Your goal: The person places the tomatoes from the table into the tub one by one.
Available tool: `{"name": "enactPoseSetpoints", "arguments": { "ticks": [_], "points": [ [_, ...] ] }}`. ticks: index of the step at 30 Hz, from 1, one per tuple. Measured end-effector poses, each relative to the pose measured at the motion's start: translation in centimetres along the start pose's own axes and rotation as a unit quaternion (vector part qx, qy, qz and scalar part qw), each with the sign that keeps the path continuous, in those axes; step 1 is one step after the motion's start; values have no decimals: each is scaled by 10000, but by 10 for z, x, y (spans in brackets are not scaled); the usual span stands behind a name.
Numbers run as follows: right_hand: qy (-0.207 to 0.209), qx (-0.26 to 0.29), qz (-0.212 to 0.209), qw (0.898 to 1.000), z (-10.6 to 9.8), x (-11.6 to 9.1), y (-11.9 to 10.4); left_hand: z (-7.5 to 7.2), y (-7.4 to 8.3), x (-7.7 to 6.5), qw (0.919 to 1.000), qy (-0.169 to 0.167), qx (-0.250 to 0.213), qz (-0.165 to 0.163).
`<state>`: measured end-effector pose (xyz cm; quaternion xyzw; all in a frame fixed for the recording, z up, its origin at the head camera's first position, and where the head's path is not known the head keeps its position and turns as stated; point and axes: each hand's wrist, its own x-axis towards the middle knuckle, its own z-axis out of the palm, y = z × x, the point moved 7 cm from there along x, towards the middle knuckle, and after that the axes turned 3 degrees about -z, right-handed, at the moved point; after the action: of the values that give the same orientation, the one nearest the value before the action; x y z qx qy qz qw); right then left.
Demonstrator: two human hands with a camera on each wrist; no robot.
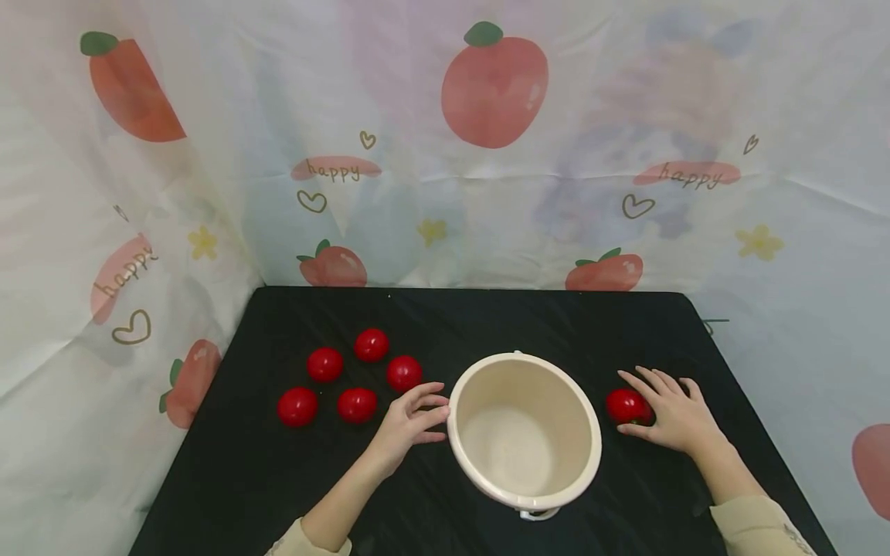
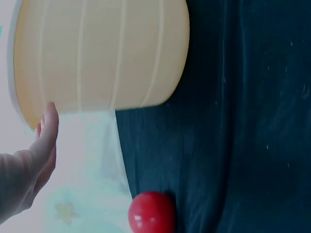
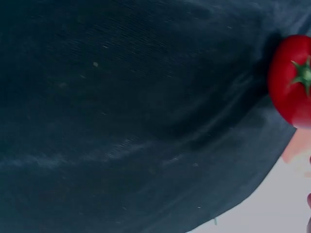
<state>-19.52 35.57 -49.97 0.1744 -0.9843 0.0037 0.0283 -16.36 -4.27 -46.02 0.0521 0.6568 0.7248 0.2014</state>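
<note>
A cream bucket with a rounded rim stands upright on the black table, its inside bare. Beside its left rim is my left hand, fingers extended and spread, fingertips at the rim; whether they touch it I cannot tell. On the bucket's right lies a red tomato, whose green stem shows in the right wrist view. My right hand reaches over it with spread fingers, the thumb on the near side and the other fingers beyond. Only slivers of fingertips show at that wrist view's right edge, apart from the tomato.
Several more red tomatoes lie left of the bucket, among them a near-left tomato and one close to my left hand, the right-hand tomato. A small handle hangs at the bucket's front. Printed cloth rises behind the black table.
</note>
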Motion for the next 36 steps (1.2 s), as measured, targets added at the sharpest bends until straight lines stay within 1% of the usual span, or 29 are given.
{"name": "enactPoseSetpoints", "arguments": {
  "ticks": [4,7,10,14,19,28,32,36],
  "points": [
    [-199,64,141,9997,9,-3,2,8,-4,1,9996,-133,-204,-112],
    [-278,86,242,9993,15,-5,5,10,-4,0,9991,-137,-334,-214],
    [-248,100,268,9993,19,-6,6,11,-5,-1,9985,-87,-425,-332],
    [-65,94,221,9997,22,-6,7,11,-7,-2,9974,3,-520,-500],
    [227,46,141,9996,25,-7,8,12,-10,-4,9956,34,-639,-687],
    [564,-161,20,9983,24,-7,6,12,-14,-2,9940,22,-701,-836],
    [810,-269,-63,9963,17,-6,4,11,-16,-1,9935,-5,-725,-873],
    [1056,-318,-188,9937,2,2,-1,10,-18,-1,9932,-7,-740,-893]
  ]
}}
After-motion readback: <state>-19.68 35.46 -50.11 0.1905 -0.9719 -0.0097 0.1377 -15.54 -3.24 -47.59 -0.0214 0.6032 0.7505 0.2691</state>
